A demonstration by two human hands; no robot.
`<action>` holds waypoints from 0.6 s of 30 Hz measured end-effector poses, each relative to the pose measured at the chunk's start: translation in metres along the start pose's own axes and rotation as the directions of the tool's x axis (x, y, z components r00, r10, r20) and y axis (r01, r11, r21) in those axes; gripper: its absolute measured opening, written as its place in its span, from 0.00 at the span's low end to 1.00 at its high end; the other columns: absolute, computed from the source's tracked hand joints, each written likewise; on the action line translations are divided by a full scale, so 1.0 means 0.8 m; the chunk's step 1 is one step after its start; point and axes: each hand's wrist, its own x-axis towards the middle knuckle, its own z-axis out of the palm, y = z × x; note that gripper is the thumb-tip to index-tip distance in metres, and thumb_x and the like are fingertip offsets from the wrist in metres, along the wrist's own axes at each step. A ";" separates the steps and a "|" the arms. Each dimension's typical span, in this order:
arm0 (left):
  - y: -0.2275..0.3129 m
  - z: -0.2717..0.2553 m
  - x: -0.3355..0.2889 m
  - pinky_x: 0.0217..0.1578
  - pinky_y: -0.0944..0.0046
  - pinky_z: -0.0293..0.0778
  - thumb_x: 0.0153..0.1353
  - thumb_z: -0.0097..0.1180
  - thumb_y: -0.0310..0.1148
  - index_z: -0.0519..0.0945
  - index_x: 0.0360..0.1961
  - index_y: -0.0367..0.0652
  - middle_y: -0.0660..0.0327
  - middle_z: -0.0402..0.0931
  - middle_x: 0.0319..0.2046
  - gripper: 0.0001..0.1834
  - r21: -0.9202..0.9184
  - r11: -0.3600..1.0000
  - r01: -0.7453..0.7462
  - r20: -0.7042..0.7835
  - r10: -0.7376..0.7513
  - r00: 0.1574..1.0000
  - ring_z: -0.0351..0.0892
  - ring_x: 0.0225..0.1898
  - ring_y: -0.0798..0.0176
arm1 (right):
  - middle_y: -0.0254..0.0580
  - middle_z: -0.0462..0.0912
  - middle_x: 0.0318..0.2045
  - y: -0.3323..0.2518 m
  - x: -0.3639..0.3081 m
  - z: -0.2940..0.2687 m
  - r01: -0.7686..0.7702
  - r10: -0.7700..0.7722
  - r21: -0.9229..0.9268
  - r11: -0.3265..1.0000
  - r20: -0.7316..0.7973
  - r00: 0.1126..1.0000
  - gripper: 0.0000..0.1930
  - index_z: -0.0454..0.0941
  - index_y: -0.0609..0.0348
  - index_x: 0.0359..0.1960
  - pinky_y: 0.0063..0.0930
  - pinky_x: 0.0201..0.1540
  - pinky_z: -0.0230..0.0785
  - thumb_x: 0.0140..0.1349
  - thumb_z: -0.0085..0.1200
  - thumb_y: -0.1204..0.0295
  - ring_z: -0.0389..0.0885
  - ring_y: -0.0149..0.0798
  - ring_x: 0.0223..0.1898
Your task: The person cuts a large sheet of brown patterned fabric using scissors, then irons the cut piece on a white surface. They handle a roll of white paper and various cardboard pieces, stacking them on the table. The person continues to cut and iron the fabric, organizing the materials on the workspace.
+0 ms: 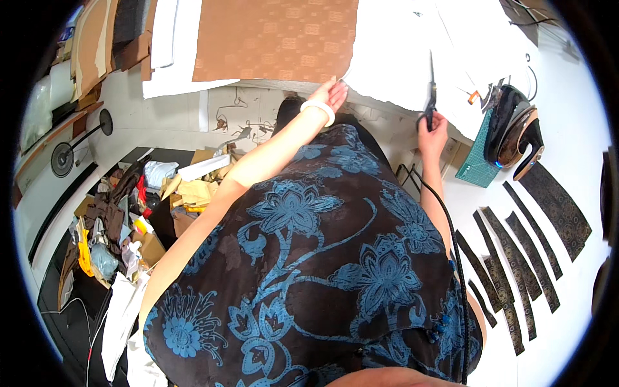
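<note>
A piece of brown fabric point(277, 39) with a tone-on-tone woven pattern lies over white material on the table ahead of me. My left hand point(332, 97), with a white bangle point(320, 111) at the wrist, is at the fabric's near right corner. Its fingers are closed on the edge there, where a thin pale rim shows. Off to the right, my right hand point(432, 133) grips the black handles of a pair of scissors point(431, 90). The blades point away from me over the white cloth point(393, 58), and look nearly closed.
On the right stand a dark steam iron point(512, 126) and a green cutting mat point(476, 155). Several dark patterned fabric strips point(509, 271) lie on the white surface nearby. At lower left is a heap of scraps and bags point(148, 219). A black cord point(451, 226) runs beside my right arm.
</note>
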 end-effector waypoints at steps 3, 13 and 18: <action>-0.003 0.004 -0.002 0.49 0.61 0.79 0.60 0.61 0.26 0.77 0.38 0.36 0.55 0.82 0.37 0.08 -0.099 0.995 0.012 0.070 -0.006 0.998 0.82 0.44 0.57 | 0.31 0.79 0.31 -0.026 -0.046 -0.002 -0.127 0.093 0.195 0.973 0.178 0.980 0.19 0.74 0.65 0.45 0.15 0.36 0.67 0.57 0.68 0.69 0.74 0.22 0.32; -0.006 0.025 0.010 0.55 0.57 0.77 0.62 0.57 0.27 0.76 0.42 0.31 0.49 0.80 0.42 0.10 0.134 0.991 -0.005 0.188 -0.021 0.982 0.80 0.50 0.52 | 0.21 0.75 0.28 -0.039 -0.128 -0.010 -0.638 0.262 0.344 0.689 0.702 0.662 0.18 0.78 0.61 0.48 0.13 0.30 0.56 0.66 0.58 0.59 0.68 0.17 0.28; -0.022 0.035 0.018 0.58 0.56 0.75 0.62 0.56 0.27 0.76 0.43 0.30 0.48 0.78 0.46 0.11 0.205 0.979 0.010 0.188 -0.050 0.981 0.79 0.51 0.51 | 0.26 0.78 0.38 -0.038 -0.159 0.002 -0.646 0.276 0.341 0.683 0.698 0.661 0.17 0.77 0.63 0.49 0.16 0.44 0.63 0.66 0.58 0.63 0.73 0.20 0.40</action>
